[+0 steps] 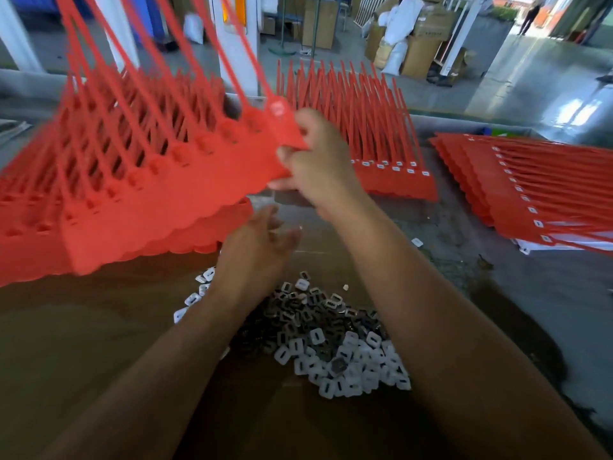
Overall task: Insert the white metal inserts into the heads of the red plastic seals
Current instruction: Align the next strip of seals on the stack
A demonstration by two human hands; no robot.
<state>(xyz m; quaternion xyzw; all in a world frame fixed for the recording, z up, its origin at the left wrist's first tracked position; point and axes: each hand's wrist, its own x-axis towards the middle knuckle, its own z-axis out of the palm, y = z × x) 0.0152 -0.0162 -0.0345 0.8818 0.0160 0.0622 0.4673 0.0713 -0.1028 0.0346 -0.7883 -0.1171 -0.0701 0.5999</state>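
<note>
Of the person only the two arms show, from the lower edge of the picture up to the hands. The left forearm (159, 370) is bare along all its visible length, and so is the right forearm (431, 310), which fills more of the picture. The left hand (262, 247) and the right hand (318, 167) are bare too, with skin only on the wrists, backs and fingers. The fingernails are too blurred to describe. Shade lies over the lower parts of both arms.
</note>
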